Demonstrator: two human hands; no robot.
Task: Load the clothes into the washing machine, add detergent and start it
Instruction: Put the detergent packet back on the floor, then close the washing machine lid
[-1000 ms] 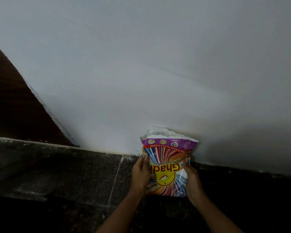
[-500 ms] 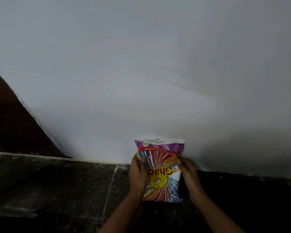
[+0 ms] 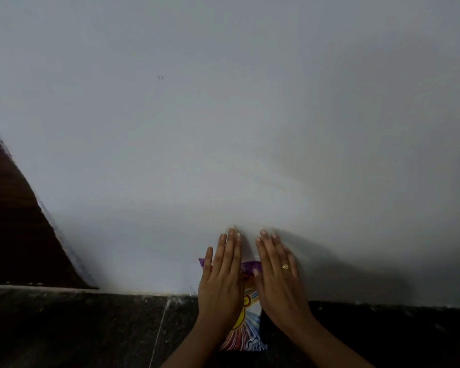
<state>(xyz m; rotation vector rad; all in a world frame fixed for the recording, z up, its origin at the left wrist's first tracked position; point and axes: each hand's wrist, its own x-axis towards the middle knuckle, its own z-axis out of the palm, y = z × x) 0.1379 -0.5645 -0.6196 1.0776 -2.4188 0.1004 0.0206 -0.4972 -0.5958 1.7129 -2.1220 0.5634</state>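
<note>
- The detergent packet (image 3: 251,317) stands at 6 o'clock in the view, on the dark stone surface (image 3: 91,328) and against the pale wall (image 3: 223,128).
- The left hand (image 3: 221,282) lies flat over the packet's 9 o'clock side, fingers straight and pointing to 12 o'clock.
- The right hand (image 3: 279,282) lies flat over the 3 o'clock side in the same way, with a gold ring (image 3: 285,266) on one finger.
- Between the hands shows a strip of the packet: a purple band at 12 o'clock, then a yellow disc and coloured rays below.
- A dark brown panel (image 3: 11,235) fills the 9 o'clock edge.
</note>
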